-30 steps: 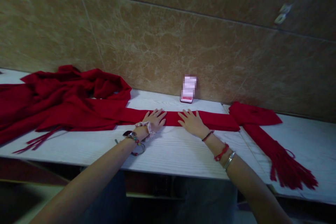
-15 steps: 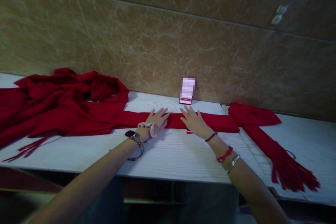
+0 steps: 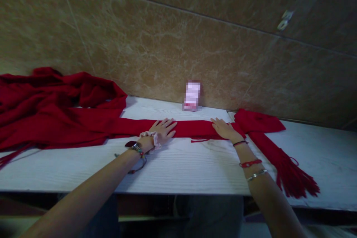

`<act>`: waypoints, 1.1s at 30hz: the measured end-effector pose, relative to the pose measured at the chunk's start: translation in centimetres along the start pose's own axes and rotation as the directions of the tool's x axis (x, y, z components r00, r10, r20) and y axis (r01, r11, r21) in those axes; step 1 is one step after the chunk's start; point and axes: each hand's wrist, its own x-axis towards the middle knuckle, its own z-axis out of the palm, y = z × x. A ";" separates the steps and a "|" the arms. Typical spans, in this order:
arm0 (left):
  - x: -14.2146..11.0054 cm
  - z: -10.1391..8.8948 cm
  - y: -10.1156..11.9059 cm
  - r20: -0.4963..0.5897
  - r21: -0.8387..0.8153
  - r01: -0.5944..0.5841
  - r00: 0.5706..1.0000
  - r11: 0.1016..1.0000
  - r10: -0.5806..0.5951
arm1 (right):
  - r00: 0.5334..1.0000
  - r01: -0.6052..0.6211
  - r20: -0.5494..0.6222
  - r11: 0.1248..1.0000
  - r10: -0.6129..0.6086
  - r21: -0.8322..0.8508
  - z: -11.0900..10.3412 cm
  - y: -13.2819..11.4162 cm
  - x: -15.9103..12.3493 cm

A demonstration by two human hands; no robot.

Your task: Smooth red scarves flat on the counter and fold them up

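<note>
A long red scarf (image 3: pixel 192 129) lies folded into a narrow flat band across the white tabletop. My left hand (image 3: pixel 164 130) rests flat on the band left of its middle, fingers spread. Farther right, my right hand (image 3: pixel 224 129) is laid on the same band near its right end, fingers stretched out. On the left the red cloth (image 3: pixel 69 119) spreads into a loose, crumpled heap. At the right lies a folded red piece, with a strip ending in a fringe (image 3: pixel 298 180) that runs toward the front edge.
A phone (image 3: pixel 192 96) with a lit, blurred screen leans against the brown marbled wall (image 3: pixel 145 44). The white table (image 3: pixel 178 171) has a seam near the right hand. A small white fitting (image 3: pixel 285 20) is on the wall at upper right.
My right hand has slid right along the red band, away from my left hand. My left hand stays on the cloth. The whole view has shifted slightly.
</note>
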 end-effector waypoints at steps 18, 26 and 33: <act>4.7 0.5 7.5 -0.069 -0.085 -0.106 0.993 0.991 0.101 | 0.991 0.121 -0.061 0.992 -0.119 0.040 0.2 -1.4 -0.4; 3.6 0.6 6.8 -0.014 -0.047 -0.019 1.000 0.999 0.019 | 0.908 -0.372 -0.239 0.924 0.343 -0.091 -0.1 4.0 -0.7; 3.5 0.6 6.9 -0.082 -0.026 -0.037 0.996 0.999 0.035 | 0.935 0.141 -0.332 0.990 -0.127 0.017 -0.4 -0.7 -0.3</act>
